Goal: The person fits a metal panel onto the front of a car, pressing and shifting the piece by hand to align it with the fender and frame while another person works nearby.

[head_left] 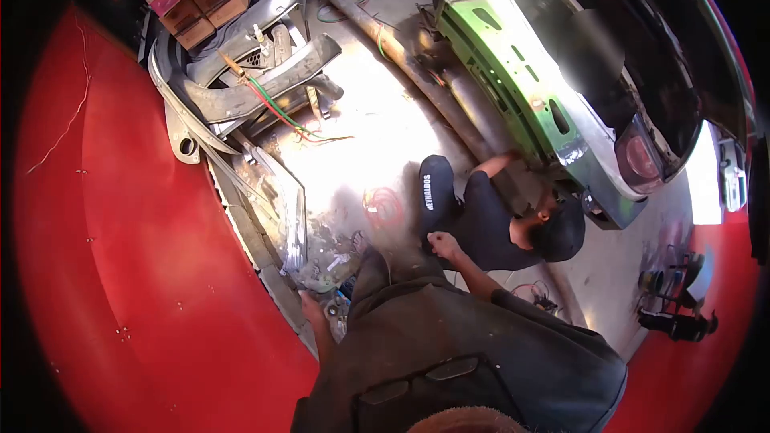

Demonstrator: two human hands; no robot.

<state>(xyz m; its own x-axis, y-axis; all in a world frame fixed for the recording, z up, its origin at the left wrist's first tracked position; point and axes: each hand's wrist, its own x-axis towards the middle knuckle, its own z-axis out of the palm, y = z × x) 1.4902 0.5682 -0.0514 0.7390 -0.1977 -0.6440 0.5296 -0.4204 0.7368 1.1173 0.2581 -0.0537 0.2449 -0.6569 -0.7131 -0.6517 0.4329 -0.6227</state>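
Observation:
My left hand [310,305] hangs low at my side beside the red wall, near small clutter [335,305] on the floor. Seen edge-on, it does not show how its fingers lie. Held out in front of me, my right hand [442,244] has its fingers curled closed, and whatever they hold is hidden. It overlaps the edge of a crouching person's dark clothing [481,220] in this view. That person, in a dark cap [561,228], reaches one arm toward the underside of a green bumper [529,72] at the vehicle's end.
A red wall [152,273] runs along my left. Car body parts [249,80] and cardboard boxes [200,4] are piled ahead. A long pipe [401,52] lies across the floor, with red cable [383,207] nearby. Dark equipment [678,297] stands at right.

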